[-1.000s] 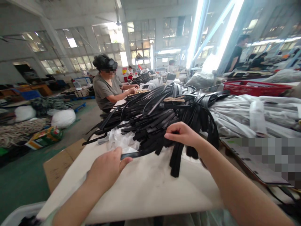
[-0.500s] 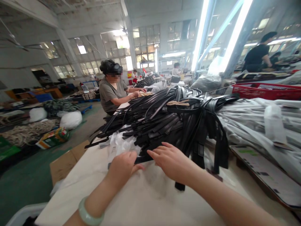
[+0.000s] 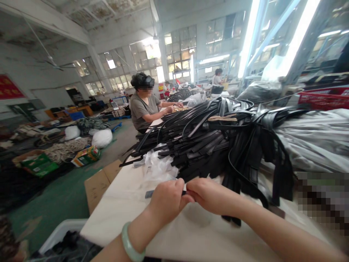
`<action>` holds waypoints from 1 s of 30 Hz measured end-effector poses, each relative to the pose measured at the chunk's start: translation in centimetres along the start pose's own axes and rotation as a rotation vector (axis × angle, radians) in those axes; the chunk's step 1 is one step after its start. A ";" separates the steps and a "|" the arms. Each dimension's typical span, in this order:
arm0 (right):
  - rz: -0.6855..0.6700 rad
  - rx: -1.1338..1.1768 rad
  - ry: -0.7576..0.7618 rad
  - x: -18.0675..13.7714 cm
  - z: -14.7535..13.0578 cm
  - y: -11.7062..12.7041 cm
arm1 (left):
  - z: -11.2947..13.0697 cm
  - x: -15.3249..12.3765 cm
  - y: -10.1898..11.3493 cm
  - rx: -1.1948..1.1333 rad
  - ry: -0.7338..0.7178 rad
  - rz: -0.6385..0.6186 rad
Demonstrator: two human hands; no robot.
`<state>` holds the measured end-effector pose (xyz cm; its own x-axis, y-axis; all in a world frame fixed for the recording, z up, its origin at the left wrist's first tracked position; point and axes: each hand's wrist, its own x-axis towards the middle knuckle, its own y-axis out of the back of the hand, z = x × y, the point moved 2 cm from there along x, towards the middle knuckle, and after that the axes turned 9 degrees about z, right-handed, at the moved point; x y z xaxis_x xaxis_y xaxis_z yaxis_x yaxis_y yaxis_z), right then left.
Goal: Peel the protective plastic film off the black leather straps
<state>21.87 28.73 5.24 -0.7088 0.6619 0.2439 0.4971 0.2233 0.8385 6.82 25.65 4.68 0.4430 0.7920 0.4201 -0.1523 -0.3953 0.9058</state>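
Note:
A big heap of black straps [image 3: 215, 142] lies on the white table [image 3: 122, 214]. At the heap's near edge my left hand [image 3: 166, 202] is closed on one black strap [image 3: 149, 194], whose end pokes out to the left of my fist. My right hand [image 3: 211, 194] meets it from the right, fingers pinched on the same strap. A pale green bangle [image 3: 130, 243] sits on my left wrist. Crumpled clear plastic [image 3: 159, 165] lies just beyond my hands.
A seated person in a grey shirt [image 3: 143, 107] works at the table's far end. Silver-grey wrapped bundles [image 3: 313, 142] and a red crate [image 3: 327, 98] fill the right. A cardboard sheet [image 3: 100, 183], a white bin [image 3: 58, 234] and floor clutter lie left.
My right hand left the heap and came down to meet my left hand on the strap. Both hands drew nearer to me, and the view swung left.

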 end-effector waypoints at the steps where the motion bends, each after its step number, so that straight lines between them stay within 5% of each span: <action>1: -0.002 0.020 0.010 -0.1 -0.1 -0.1 | 0.5 0.1 0.0 -0.008 0.006 -0.010; 4: 0.000 0.101 -0.017 -0.4 -0.1 0.7 | 0.9 0.4 0.2 -0.003 0.049 -0.066; 8: -0.360 0.190 -0.220 -1.1 1.2 2.2 | -0.7 0.3 1.0 0.110 0.121 -0.112; 11: -0.409 0.270 -0.337 -1.0 2.0 2.1 | -0.7 0.3 1.3 0.125 0.122 -0.108; 16: -0.487 0.613 -0.203 -1.0 1.8 0.6 | 1.5 -0.1 0.8 0.001 -0.039 -0.120; 19: -0.581 0.660 -0.263 -1.3 2.6 1.2 | 0.3 -0.7 1.1 0.063 0.025 -0.117; 22: -0.542 0.550 -0.330 -1.1 3.1 1.6 | -1.0 -1.0 1.5 0.162 0.143 -0.117; 27: -0.447 0.466 -0.089 -0.8 1.9 1.1 | 0.8 -0.8 1.0 0.000 -0.003 -0.189; 30: -0.347 0.284 -0.038 -0.8 2.7 2.5 | -0.4 -1.0 1.1 0.076 0.053 -0.176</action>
<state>25.04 30.66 5.81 -0.8413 0.5383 -0.0505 0.3550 0.6205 0.6992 5.87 24.55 5.27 0.4094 0.8746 0.2598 -0.0084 -0.2811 0.9596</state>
